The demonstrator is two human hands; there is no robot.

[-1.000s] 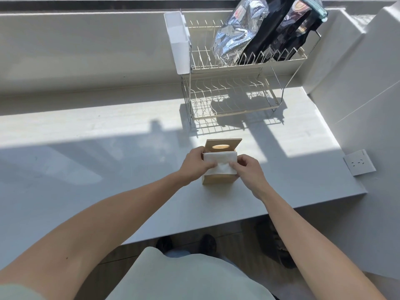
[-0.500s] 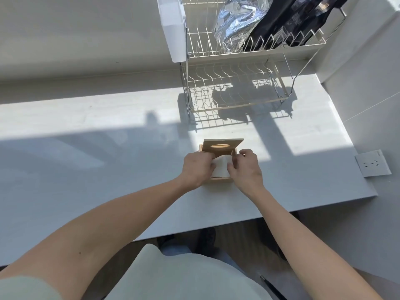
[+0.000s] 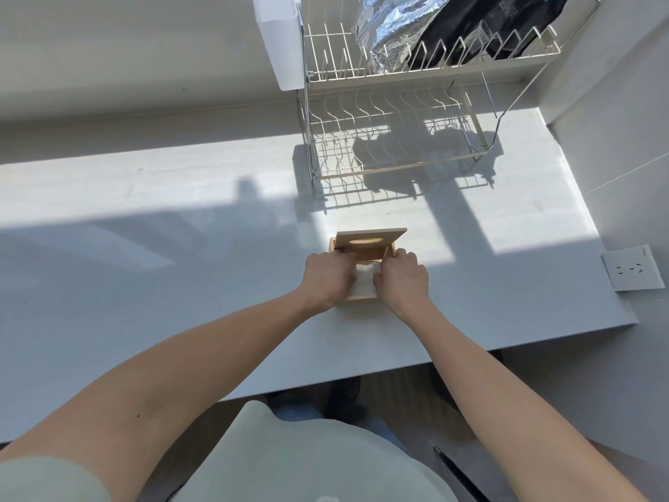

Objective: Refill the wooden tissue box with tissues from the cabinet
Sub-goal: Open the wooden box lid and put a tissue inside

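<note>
While both forearms reach in from six o'clock, the wooden tissue box (image 3: 362, 296) sits on the pale counter (image 3: 144, 248) a little right of centre, near the front edge. Its lid (image 3: 369, 240) stands tilted up at the box's twelve o'clock side, with an oval slot showing in it. White tissues (image 3: 365, 280) fill the open top of the box, seen only as a narrow strip between the two hands.

At the box's nine o'clock side, the left hand (image 3: 327, 279) lies knuckles-up with its fingers curled down onto the tissues and the box's left rim. At three o'clock, the right hand (image 3: 402, 275) mirrors it, fingers bent and pressed down on the tissues at the right rim. Neither hand pinches anything that can be seen; the fingertips themselves are hidden under the knuckles.

Toward twelve o'clock from the box, well apart from it, a two-tier wire dish rack (image 3: 391, 139) stands at the back of the counter. A silver foil bag (image 3: 394, 27) and a black bag (image 3: 488, 27) lean in its upper tier, and a white caddy (image 3: 280, 41) hangs on its left end. At three o'clock a white wall socket (image 3: 631, 268) sits on the side wall.
</note>
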